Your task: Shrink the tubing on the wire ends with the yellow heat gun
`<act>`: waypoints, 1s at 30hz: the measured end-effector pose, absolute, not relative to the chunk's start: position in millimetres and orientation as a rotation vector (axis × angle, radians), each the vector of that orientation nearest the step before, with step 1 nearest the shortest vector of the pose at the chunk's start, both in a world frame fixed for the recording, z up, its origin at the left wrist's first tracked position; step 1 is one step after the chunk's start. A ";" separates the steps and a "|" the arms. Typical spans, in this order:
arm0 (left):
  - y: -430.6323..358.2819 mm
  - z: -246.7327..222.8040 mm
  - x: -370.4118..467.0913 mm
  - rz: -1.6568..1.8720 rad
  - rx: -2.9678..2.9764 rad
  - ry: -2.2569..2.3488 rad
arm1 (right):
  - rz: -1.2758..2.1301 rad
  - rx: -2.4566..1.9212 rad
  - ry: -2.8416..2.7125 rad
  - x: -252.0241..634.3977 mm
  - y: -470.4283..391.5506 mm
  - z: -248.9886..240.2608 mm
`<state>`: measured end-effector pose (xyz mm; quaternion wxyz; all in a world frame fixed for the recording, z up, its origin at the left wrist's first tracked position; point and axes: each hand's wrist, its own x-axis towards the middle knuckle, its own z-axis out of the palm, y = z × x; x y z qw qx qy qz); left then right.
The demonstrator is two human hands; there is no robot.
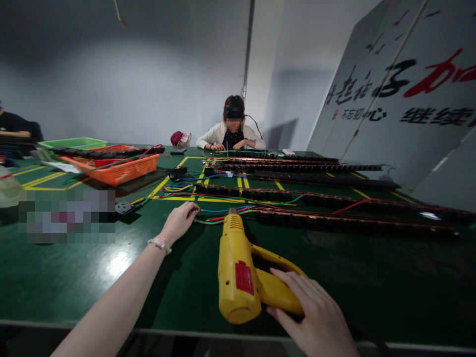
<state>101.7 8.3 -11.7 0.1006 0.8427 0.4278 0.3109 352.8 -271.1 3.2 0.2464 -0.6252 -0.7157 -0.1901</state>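
Note:
My right hand (316, 307) is wrapped round the handle of a yellow heat gun (236, 267), whose nozzle points away from me at a bundle of coloured wires (217, 218). The fingers of my left hand (182, 220) are pinched at the free ends of these wires, left of the nozzle. Blue, red and yellow-green wires run from there to a long black strip (334, 220) with copper-coloured edging. Whether the nozzle touches the wires cannot be made out.
More long black strips (297, 193) with wires lie across the green table (167, 292), which has yellow tape lines. An orange basket (126, 171) and a green basket (74, 144) stand at the left. A co-worker (234, 134) sits opposite; another person (15, 124) is far left.

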 end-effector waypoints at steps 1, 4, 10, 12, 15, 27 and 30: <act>8.3 -11.7 101.8 0.920 2.489 1.265 | -0.536 -1.708 -1.952 355.4 -272.3 3.3; 8.1 -11.5 102.7 0.941 2.486 1.256 | -0.590 -1.719 -1.945 361.5 -276.0 2.1; 6.8 -10.3 105.6 0.986 2.484 1.286 | -0.708 -1.714 -1.912 364.6 -280.8 -3.1; 6.5 -9.9 106.2 0.996 2.484 1.302 | -0.734 -1.728 -1.905 363.6 -280.4 -4.4; 6.1 -9.5 107.0 1.026 2.484 1.312 | -0.782 -1.725 -1.890 360.3 -278.9 -6.8; 6.5 -9.7 109.9 1.076 2.467 1.358 | -0.891 -1.698 -1.708 318.4 -279.2 -21.8; 7.0 -10.8 109.0 1.050 2.455 1.366 | -0.907 -1.679 -1.686 309.6 -276.7 -22.2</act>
